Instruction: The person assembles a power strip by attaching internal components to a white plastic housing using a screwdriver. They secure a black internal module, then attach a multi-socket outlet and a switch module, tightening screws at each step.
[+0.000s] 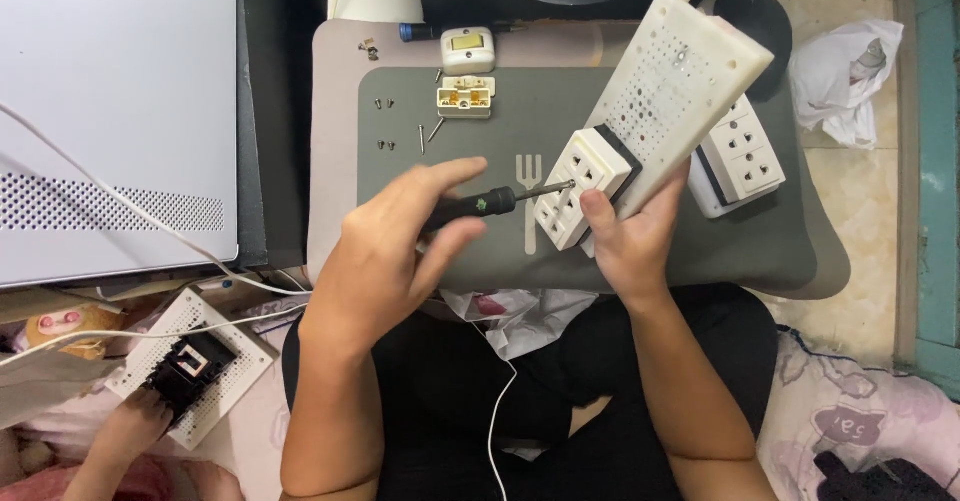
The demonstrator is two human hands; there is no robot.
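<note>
While gripped, screwdriver (480,204) against socket block (585,186).

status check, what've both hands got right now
Left hand grips black screwdriver, tip at white socket block. Right hand holds perforated white board carrying that block. Loose screws lie on grey mat, clear of hands.

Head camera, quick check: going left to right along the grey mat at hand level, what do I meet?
Left hand → black screwdriver → white socket block → right hand → second white socket block.
</note>
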